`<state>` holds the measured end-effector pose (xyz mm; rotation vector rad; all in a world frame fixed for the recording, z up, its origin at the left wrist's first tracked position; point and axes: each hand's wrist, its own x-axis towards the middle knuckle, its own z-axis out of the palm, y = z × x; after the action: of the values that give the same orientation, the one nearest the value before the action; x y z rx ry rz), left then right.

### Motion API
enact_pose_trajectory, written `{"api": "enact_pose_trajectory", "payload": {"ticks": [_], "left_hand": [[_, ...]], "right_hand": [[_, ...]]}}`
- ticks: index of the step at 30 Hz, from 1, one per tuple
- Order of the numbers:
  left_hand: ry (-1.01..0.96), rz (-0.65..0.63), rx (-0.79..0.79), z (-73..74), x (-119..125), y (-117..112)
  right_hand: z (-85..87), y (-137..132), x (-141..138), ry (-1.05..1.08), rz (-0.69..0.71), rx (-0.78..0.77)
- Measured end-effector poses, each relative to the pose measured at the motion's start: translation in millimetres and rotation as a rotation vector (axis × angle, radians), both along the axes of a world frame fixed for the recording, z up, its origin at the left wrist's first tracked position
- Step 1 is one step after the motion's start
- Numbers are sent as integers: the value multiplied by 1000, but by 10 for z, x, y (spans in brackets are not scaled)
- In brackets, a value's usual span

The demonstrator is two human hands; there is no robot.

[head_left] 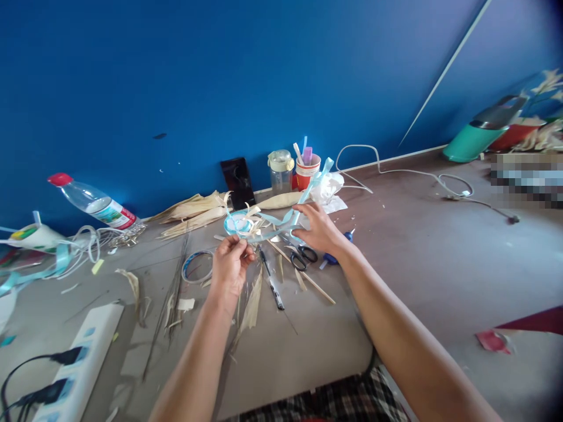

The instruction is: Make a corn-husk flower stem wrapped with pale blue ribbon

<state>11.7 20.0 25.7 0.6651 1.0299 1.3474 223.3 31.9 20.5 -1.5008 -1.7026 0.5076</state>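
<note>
Against the blue wall (pixel 176 88), a littered grey table (pixel 417 252) is set. The ribbon (pixel 313 184), pinched by the left hand (pixel 231 266) and right hand (pixel 319 231), is stretched lengthwise toward the red cup (pixel 307 171).

Worktop (pixel 417 264) layout: bottle (pixel 99 205) lies far left by the wall (pixel 264 70), power strip (pixel 83 363) at the near left edge. Phone (pixel 238 182) leans on the wall at the back, with jar (pixel 281 171) and cup (pixel 307 171) just right of it. Scissors (pixel 301 256) lie under the ribbon (pixel 272 221) that runs between left hand (pixel 229 266) and right hand (pixel 319 230). Kettle (pixel 479 132) is way off right.

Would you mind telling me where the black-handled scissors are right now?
In the head view, the scissors lie on the table just under the right hand, beside a blue-handled tool.
</note>
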Motion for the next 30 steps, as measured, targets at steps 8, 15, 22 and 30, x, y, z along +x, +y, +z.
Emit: {"api": "enact_pose_trajectory", "payload": {"ticks": [8,15,22,30], "left_hand": [[-29,5,-19,-58,-59,50],[-23,-4,-10,-12,-23,22],[-21,10,13,17,-55,4],[-21,-17,19,71,-1,-25]], "right_hand": [[205,-104,-12,314,288,-5],[222,-201,-330,256,345,-211],[292,-86,-307,-130,480,-384],[234,-53,-369,44,519,-283]]}}
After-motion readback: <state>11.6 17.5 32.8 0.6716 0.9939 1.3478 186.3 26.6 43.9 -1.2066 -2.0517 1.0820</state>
